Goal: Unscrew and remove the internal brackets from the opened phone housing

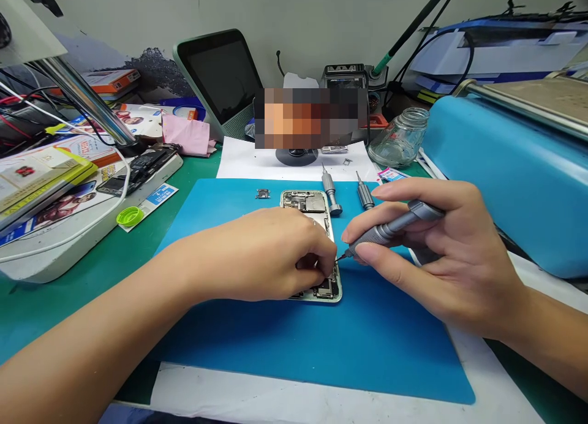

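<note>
1. Squarely on the blue mat (294,350), the phone (315,201) lies flat with its insides exposed, its long sides running away from the person; much of its middle is hidden under an arm and hand.
2. The left hand (298,252) lies across the phone from its left side, fingers curled down near its right edge. Whether the fingertips pinch a part or only steady the frame cannot be told.
3. The right hand (454,258), to the right of the phone, grips a grey screwdriver (379,233) between thumb and fingers, the handle's end resting back towards the palm. Its tip points at the phone's right edge; contact is too fine to tell.
4. Just beyond the phone's left corner is a small metal part (263,193). Close by its far right corner lies one spare driver (329,188), and farther right another driver (365,194).
5. Likely the phone is light, stiff and rather thin, and might slide if pushed sideways. Its bared boards and connectors look fragile, so the outer rim seems the best hold, without pressing inward.
6. The screwdriver's ribbed barrel should resist slipping; the knurled part near the tip looks best for fine control.
</note>
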A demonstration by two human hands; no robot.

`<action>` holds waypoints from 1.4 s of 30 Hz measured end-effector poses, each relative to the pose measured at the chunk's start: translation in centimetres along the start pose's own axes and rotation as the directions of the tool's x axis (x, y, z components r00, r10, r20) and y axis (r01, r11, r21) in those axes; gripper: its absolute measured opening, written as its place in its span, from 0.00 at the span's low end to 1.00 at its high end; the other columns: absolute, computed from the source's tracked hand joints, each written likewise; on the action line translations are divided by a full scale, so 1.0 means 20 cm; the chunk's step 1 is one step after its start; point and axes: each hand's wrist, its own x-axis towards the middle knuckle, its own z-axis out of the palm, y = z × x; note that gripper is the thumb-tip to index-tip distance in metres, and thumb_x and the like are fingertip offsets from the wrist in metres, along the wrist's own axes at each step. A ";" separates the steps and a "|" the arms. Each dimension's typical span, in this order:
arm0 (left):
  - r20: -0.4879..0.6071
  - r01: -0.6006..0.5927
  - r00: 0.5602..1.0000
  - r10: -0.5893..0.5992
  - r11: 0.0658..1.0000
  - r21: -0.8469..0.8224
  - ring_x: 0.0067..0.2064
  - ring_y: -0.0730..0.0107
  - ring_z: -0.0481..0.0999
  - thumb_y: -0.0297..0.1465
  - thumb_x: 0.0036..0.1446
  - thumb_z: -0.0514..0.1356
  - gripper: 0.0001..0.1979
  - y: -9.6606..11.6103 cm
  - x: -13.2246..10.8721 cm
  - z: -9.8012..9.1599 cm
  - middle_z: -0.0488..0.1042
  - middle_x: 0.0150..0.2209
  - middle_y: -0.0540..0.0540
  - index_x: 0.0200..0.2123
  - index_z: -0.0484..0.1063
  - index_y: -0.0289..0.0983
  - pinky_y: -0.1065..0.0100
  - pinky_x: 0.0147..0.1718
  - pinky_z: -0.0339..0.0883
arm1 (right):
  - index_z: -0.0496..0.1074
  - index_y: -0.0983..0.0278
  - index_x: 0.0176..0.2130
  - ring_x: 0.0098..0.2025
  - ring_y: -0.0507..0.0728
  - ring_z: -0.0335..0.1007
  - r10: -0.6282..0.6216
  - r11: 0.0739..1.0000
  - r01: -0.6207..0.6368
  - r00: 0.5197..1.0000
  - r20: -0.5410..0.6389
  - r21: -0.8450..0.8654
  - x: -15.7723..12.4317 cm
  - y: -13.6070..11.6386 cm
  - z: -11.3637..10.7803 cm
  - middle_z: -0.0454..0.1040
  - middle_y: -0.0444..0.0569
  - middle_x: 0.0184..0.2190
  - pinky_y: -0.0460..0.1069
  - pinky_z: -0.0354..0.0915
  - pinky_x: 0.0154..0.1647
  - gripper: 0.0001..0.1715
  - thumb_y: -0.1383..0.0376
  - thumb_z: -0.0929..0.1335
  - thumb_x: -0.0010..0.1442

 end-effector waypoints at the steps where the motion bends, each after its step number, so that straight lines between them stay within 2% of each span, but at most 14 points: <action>1: 0.000 0.002 1.000 -0.002 1.000 -0.005 0.38 0.70 0.77 0.21 0.64 0.63 0.08 0.00 0.00 0.00 0.83 0.38 0.51 0.38 0.82 0.39 0.70 0.36 0.64 | 0.66 0.48 0.58 0.39 0.57 0.83 -0.001 1.000 0.001 1.000 -0.002 0.000 0.00 0.00 0.00 0.78 0.43 0.39 0.49 0.81 0.30 0.30 0.75 0.72 0.65; 12: 0.008 0.017 1.000 -0.016 0.998 -0.056 0.36 0.75 0.75 0.20 0.64 0.63 0.09 -0.01 0.00 0.00 0.81 0.36 0.55 0.38 0.80 0.38 0.72 0.36 0.62 | 0.65 0.48 0.58 0.39 0.56 0.83 0.003 1.000 -0.003 1.000 0.000 0.008 0.00 0.00 0.00 0.78 0.42 0.39 0.49 0.82 0.32 0.31 0.75 0.73 0.65; 19: 0.017 0.020 1.000 -0.018 0.995 -0.093 0.38 0.75 0.76 0.19 0.64 0.62 0.09 -0.02 0.00 0.00 0.80 0.38 0.55 0.39 0.80 0.38 0.73 0.38 0.63 | 0.65 0.49 0.57 0.39 0.55 0.83 0.004 1.000 -0.004 1.000 -0.006 -0.002 0.00 0.00 0.00 0.77 0.42 0.39 0.48 0.81 0.32 0.29 0.74 0.73 0.64; 28: -0.005 0.036 0.999 -0.036 0.997 -0.066 0.37 0.74 0.77 0.21 0.63 0.62 0.09 -0.02 0.00 0.01 0.81 0.37 0.55 0.38 0.81 0.39 0.72 0.36 0.63 | 0.63 0.51 0.61 0.42 0.53 0.83 -0.050 0.998 0.050 0.999 -0.002 -0.039 -0.01 0.00 0.00 0.77 0.42 0.39 0.45 0.82 0.35 0.33 0.78 0.70 0.65; 34: -0.017 0.040 0.999 -0.042 0.994 -0.100 0.34 0.76 0.76 0.21 0.61 0.62 0.08 -0.02 0.00 0.00 0.81 0.36 0.55 0.36 0.80 0.38 0.73 0.33 0.63 | 0.63 0.51 0.61 0.42 0.52 0.83 -0.051 0.998 0.050 0.998 -0.047 -0.040 -0.01 -0.01 -0.01 0.78 0.43 0.40 0.44 0.81 0.35 0.33 0.77 0.71 0.65; 42: -0.072 0.017 0.997 -0.025 0.994 -0.104 0.32 0.76 0.74 0.19 0.61 0.62 0.09 -0.03 0.01 -0.01 0.80 0.32 0.55 0.36 0.80 0.37 0.72 0.30 0.61 | 0.64 0.52 0.59 0.39 0.56 0.84 -0.031 0.999 0.027 0.986 -0.164 -0.029 0.00 -0.01 -0.02 0.78 0.45 0.40 0.48 0.83 0.33 0.29 0.74 0.72 0.66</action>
